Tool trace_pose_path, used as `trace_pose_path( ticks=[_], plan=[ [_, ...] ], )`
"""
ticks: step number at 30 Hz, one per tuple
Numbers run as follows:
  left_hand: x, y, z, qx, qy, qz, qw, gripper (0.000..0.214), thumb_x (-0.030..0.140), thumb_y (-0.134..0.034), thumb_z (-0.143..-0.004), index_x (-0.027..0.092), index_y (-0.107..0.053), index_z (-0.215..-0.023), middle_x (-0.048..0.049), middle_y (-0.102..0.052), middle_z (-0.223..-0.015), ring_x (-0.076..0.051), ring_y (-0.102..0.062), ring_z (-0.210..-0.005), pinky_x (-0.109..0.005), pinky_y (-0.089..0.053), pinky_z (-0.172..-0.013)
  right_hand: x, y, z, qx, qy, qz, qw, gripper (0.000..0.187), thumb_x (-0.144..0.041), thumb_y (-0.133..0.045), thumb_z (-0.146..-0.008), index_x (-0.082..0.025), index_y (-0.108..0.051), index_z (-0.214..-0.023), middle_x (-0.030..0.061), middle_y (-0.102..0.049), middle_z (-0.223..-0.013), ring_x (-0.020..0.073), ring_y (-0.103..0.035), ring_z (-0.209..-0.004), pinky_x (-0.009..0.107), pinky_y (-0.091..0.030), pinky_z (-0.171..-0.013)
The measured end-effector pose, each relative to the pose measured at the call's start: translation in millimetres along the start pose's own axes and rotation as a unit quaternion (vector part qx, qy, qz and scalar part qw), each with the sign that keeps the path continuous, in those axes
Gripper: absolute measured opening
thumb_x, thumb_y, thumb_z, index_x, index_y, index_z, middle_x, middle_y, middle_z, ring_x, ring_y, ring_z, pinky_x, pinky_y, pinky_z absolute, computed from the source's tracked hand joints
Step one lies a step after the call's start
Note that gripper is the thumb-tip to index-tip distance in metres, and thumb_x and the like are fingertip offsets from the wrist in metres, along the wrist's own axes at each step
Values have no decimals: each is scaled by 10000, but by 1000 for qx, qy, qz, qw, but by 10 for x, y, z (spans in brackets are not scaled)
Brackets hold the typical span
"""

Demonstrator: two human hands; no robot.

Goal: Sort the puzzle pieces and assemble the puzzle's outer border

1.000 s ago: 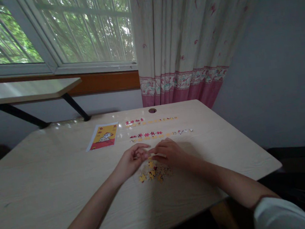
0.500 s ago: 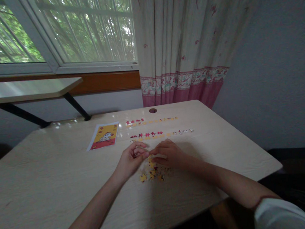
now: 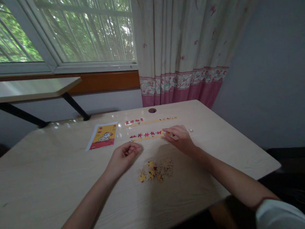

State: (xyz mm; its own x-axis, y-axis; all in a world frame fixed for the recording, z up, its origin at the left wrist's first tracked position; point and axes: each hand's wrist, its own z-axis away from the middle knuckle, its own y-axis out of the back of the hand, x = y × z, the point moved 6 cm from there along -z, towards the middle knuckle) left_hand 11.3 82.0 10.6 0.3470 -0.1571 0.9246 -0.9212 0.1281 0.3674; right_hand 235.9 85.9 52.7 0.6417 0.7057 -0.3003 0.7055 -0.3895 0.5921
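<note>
My left hand (image 3: 123, 156) rests on the wooden table (image 3: 53, 181) with its fingers curled in; what lies inside them is hidden. My right hand (image 3: 178, 137) reaches to the nearer row of red and yellow puzzle pieces (image 3: 147, 136) and pinches a small piece at the row's right end. A loose heap of yellow puzzle pieces (image 3: 155, 169) lies between my forearms. A farther row of puzzle pieces (image 3: 150, 121) runs behind the nearer one. A yellow and red picture card (image 3: 102, 135) lies to the left of the rows.
A round cable hole (image 3: 152, 110) sits near the table's far edge. A second tabletop on black legs (image 3: 26, 90) stands at the back left under the window. A pink-hemmed curtain (image 3: 178, 47) hangs behind the table. The table's right corner (image 3: 277, 165) drops off to a dark floor.
My right hand has left the heap and moved away to the right end of the nearer row. My left hand drew slightly left and back, fingers still curled.
</note>
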Motion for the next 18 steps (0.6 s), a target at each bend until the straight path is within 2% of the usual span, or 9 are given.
trace_pose_path(
  ticks=[5,12,18],
  plan=[
    [-56,-8,9,-28,-9,-36,999,229,355,-574,-754,135,-612,-805,-18,-601,-678,-107,-490,-575,-217,-358,-521,-16,-13,1,-9,5,4,1000,209,-354,-589,-828,-220,-652,-977,27,-698,-870,149,-615,-804,299,-375,-740],
    [60,-51,43,-54,-30,-67,996,199,326,-544,-769,137,-606,-771,-15,-589,-676,-103,-463,-571,-209,-341,-507,-6,-66,22,-31,14,4,999,233,-363,-584,-830,-210,-644,-995,32,-696,-869,137,-607,-744,287,-359,-722],
    [-21,-68,23,-59,-35,-61,996,181,303,-555,-770,130,-604,-774,-17,-585,-680,-102,-466,-584,-204,-349,-523,15,-92,42,-43,18,5,999,243,-362,-592,-825,-208,-646,-1004,30,-691,-868,130,-600,-743,281,-353,-720]
  ],
)
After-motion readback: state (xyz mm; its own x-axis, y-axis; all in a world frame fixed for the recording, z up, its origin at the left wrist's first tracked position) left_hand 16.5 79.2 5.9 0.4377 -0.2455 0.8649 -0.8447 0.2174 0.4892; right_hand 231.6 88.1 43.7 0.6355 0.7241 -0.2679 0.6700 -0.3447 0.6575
